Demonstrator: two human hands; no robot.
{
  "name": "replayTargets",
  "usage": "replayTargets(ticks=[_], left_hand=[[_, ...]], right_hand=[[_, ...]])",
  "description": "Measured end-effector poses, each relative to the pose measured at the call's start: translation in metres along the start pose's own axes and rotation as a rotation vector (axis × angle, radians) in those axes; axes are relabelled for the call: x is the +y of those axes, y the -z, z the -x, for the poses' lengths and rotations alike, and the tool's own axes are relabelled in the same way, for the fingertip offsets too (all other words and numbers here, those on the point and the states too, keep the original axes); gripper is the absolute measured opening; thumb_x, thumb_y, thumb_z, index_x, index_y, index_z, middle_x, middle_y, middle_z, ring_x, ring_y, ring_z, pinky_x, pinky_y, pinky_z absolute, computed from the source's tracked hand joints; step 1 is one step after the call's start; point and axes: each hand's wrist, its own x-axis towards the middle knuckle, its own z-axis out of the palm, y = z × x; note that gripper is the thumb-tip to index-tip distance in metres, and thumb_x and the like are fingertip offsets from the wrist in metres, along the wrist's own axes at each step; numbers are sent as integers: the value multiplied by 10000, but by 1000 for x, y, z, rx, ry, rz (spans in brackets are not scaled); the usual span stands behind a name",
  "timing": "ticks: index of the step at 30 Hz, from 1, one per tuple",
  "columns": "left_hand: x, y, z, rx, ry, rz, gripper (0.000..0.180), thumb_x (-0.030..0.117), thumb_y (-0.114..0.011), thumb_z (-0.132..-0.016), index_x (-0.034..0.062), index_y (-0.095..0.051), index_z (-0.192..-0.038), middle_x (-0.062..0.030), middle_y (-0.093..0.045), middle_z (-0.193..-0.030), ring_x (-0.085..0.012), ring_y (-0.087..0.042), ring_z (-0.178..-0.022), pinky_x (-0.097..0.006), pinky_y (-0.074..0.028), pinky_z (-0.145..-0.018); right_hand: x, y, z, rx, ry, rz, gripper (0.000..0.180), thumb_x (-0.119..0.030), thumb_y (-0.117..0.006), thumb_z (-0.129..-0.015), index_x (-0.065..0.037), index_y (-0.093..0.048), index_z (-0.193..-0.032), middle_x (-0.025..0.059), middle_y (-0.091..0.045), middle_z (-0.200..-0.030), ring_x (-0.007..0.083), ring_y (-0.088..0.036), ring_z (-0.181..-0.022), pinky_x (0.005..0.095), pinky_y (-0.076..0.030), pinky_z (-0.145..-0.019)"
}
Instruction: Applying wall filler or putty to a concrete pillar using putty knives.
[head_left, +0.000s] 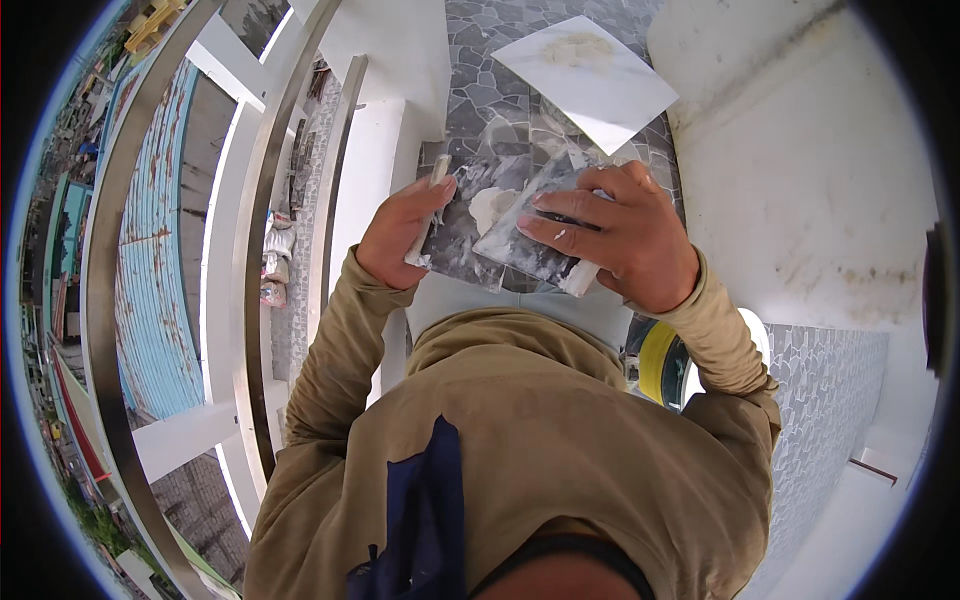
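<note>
My left hand (398, 230) is closed around the pale edge grip of a wide, flat filling knife (455, 248), its thumb on top. White putty smears its dark, shiny blade, and a thicker lump of putty (488, 212) lies towards its right side. In my right hand (628, 228) is a second filling knife (520, 240), gripped with the fingers spread across its putty-streaked blade. This second blade is tilted and overlaps the right part of the first, close to the lump. Both knives are held in front of my waist, above the floor.
A white panel (610, 90) with a beige smear lies ahead on the grey stone-patterned floor (482, 75). Metal railing bars (262, 230) run along my left, with rooftops beyond. A stained white wall (790, 170) stands at right. A yellow-banded bucket (657, 362) sits beside my right forearm.
</note>
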Motion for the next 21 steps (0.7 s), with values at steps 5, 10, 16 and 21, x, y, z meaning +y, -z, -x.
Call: replayTargets(ticks=[5,10,16,21], left_hand=[[5,-15,-8,282,447,672,302,143,-511,-894,-47,-496,-1127,-84,-571,-1005,-136,-542,-897,-261,-435,-811],[27,-20,-10,235,435,765,289,236,-478,-934,-11,-529,-1075,-12,-571,-969,-47,-521,-879,-216,-441,-762],[21,-18,1,316,378,644,313,184,-468,-934,-18,-488,-1173,-16,-565,-1012,-73,-547,-873,-230,-460,-774],[25,-16,0,337,339,767,309,175,-461,-936,-24,-490,-1171,-42,-577,-1036,-97,-565,-892,-239,-464,-778]], right_hand=[[6,10,-3,-159,59,29,568,20,-648,-469,-142,-654,-1013,-19,-622,-1029,215,-507,-853,345,-342,-753],[8,4,-13,-53,101,44,373,1,-627,-566,-128,-673,-913,-37,-634,-951,172,-499,-825,316,-329,-703],[17,19,-26,-195,113,-55,522,24,-651,-454,-100,-671,-961,-3,-642,-988,218,-507,-837,350,-343,-736],[28,16,-28,-199,181,-24,522,18,-635,-455,-89,-668,-965,-5,-643,-983,205,-499,-847,345,-317,-698]])
